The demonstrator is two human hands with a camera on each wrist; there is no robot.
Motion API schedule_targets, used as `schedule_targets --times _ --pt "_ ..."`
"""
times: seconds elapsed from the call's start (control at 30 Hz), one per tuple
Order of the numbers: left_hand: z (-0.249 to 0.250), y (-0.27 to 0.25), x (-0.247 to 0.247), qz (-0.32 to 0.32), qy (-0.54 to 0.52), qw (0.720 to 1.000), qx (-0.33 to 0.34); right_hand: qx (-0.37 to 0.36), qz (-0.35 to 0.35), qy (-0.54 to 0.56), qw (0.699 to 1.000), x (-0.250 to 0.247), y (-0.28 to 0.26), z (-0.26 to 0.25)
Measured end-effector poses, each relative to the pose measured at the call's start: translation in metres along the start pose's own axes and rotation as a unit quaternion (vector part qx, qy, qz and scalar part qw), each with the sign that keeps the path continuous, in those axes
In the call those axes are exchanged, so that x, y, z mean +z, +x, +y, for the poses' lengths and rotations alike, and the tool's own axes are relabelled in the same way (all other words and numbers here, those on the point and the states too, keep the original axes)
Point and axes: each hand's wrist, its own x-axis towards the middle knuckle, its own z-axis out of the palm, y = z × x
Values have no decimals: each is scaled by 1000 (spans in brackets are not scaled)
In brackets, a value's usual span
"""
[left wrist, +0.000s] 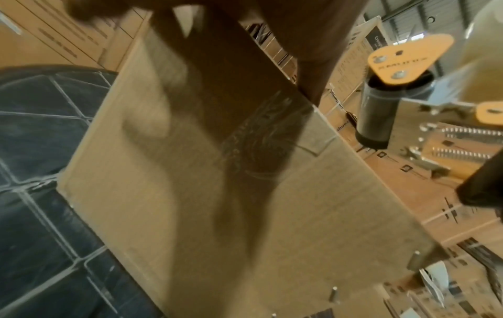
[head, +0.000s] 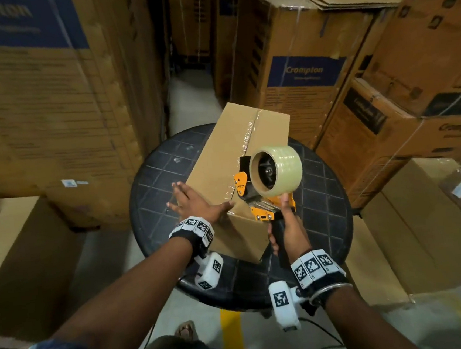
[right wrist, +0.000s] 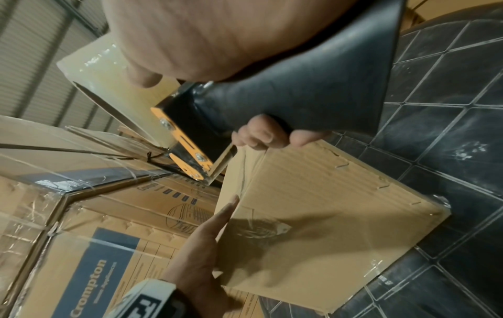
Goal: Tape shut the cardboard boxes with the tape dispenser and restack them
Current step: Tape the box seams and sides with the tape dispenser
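A plain cardboard box (head: 239,156) lies on a round dark counter (head: 162,181) with a grid pattern, reaching from the counter's far edge toward its near edge. A strip of clear tape (head: 250,133) runs along the seam on the box's top face and folds over the near end.

The left hand (head: 195,203) lies flat on the top of the box near its near-left edge, fingers straight and spread, thumb stretched toward the seam.

The right hand (head: 289,230) is wrapped around the black handle of the orange tape dispenser (head: 262,193), forefinger extended up along its frame. The dispenser's front end sits at the near top edge of the box, on the taped seam. Its roll of clear tape (head: 278,168) stands above the box.

Large printed cartons (head: 306,63) are stacked on the floor around the counter.
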Motion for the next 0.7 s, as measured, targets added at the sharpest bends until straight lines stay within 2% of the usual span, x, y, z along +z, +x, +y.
schedule_targets --times 0.2,0.3,0.5,0.7 --pt "-10 31 -17 -6 -41 998 40 -4 -44 -14 999 7 17 -14" --pt "-17 57 -30 -13 -22 997 68 1 -57 -28 998 15 30 -22" --pt "-27 103 -53 -66 3 990 126 12 -77 -50 996 39 55 -37" --pt "-27 121 -64 -76 26 980 180 27 -103 -47 993 66 79 -46"
